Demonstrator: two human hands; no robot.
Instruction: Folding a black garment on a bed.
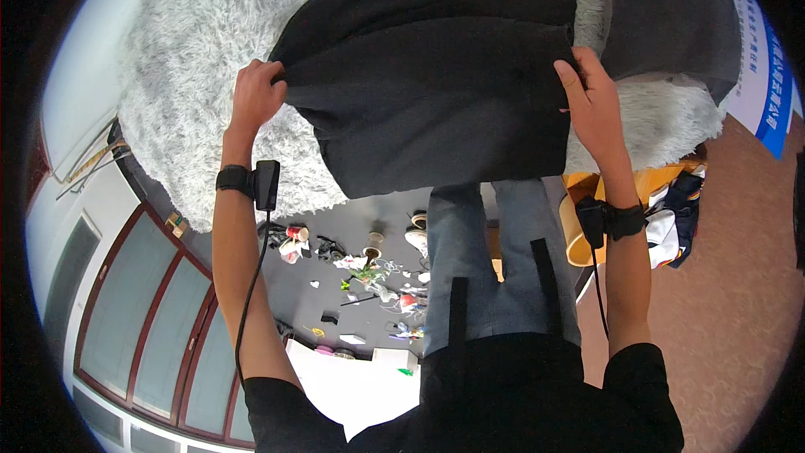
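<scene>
A black cloth (436,101), maybe a garment, is spread in front of me with a crosswise fold or crease in its upper part. Its far portion lies over a white and grey fluffy cover, while the near edge hangs past the cover's front. At the cloth's left edge, my left hand (257,99) is closed with the fabric pinched in its fingers. My right hand (592,105) grips the right edge, thumb on the near face and the other fingers partly hidden behind. Between the hands the fabric looks stretched, with small wrinkles by the left hand.
The fluffy cover (201,59) spreads around the cloth. Another dark cloth (671,17) lies at the far right, beside a blue and white printed sheet (776,109). Small scattered items (369,273) lie on the grey floor. A yellow-orange container (579,235) and clothes (675,218) sit near my right forearm.
</scene>
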